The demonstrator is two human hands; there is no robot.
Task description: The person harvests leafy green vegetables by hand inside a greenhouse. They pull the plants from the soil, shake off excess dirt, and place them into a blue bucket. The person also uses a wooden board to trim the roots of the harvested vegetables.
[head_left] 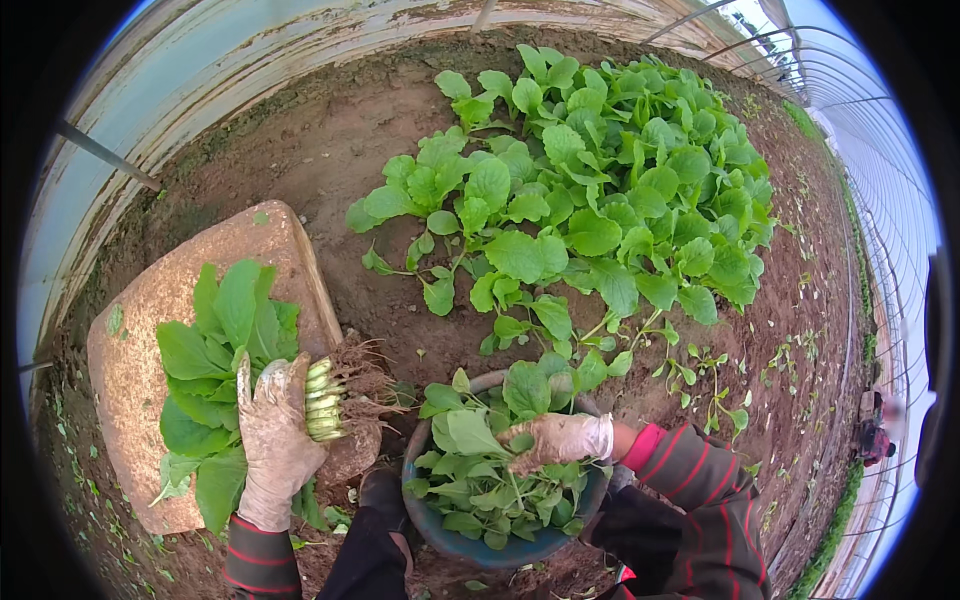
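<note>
My left hand (275, 430), in a soiled pale glove, is closed around a bunch of leafy greens (215, 360) over a flat tan board. The leaves spread to the left; the pale stems (323, 402) and soil-covered roots (362, 385) stick out to the right of the hand. My right hand (560, 442), gloved too, reaches into a round blue-grey tub (470, 548) between my legs. Its fingers are curled on leaves at the top of the loose greens (480, 495) inside; the fingertips are partly hidden among them.
The tan board (140, 400) lies on brown soil to the left. Ahead grows a dense bed of leafy plants (640, 180), with small thinned seedlings (715, 390) at its near right edge. Plastic greenhouse walls (200, 90) curve around. Another person (877, 440) is far off at the right.
</note>
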